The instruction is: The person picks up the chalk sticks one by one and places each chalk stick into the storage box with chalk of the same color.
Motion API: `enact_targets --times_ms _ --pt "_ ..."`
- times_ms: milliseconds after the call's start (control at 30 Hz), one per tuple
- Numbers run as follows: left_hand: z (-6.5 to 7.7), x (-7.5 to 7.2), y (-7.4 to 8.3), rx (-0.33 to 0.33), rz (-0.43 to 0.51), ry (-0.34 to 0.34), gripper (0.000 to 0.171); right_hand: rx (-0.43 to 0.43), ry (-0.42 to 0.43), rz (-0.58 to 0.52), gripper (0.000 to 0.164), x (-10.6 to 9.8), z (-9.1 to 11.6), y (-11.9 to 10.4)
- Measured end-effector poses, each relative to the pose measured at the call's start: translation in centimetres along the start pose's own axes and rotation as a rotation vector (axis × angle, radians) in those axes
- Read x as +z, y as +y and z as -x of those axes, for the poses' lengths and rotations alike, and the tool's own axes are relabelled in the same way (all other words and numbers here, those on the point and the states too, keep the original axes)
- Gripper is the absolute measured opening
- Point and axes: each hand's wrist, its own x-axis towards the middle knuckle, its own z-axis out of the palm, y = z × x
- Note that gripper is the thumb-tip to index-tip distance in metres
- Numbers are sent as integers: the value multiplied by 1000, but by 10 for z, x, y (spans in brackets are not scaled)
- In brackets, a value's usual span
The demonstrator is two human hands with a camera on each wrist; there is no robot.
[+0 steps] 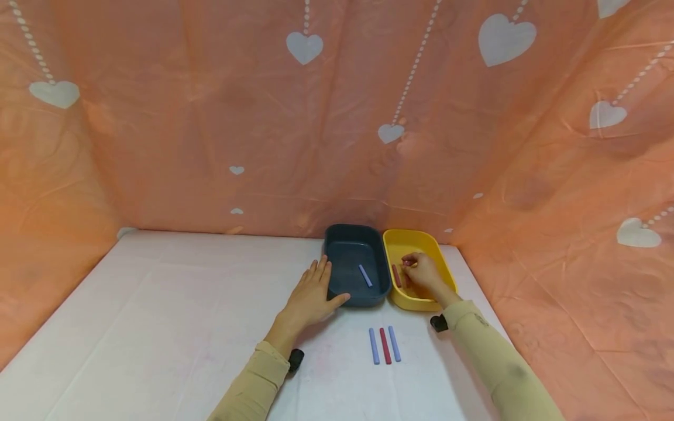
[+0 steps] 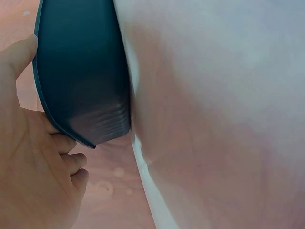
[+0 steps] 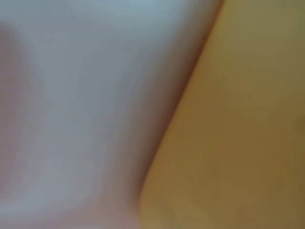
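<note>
My left hand [image 1: 310,298] rests with straight, spread fingers and thumb on the near left rim of the dark blue tray [image 1: 354,301]. In the left wrist view, its fingertips lie along that rim. One blue chalk stick [image 1: 365,276] lies in the dark tray. Over the inside of the yellow tray [image 1: 416,303], my right hand [image 1: 423,273] pinches a red chalk stick [image 1: 408,263] between thumb and fingers. Beside that hand, another red chalk stick [image 1: 396,276] lies in the yellow tray. The right wrist view is filled by a blurred yellow tray wall [image 3: 238,124].
In front of the trays, two blue chalk sticks [image 1: 374,346] and a red chalk stick [image 1: 385,346] lie side by side on the white tabletop [image 1: 158,321]. The trays stand next to each other near an orange curtain [image 1: 263,117] with white hearts.
</note>
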Motion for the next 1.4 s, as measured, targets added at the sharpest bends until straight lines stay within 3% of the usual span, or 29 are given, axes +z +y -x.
enact_targets --times_ms 667,1000,1400 --pt "-1 -1 1 -20 -2 -12 98 50 -100 25 25 3 -7 0" --pt "-1 -2 1 -11 3 -17 98 59 -95 46 27 2 -3 -2" --pt "-2 -1 1 -9 1 -14 98 -55 -88 86 40 -12 16 -9"
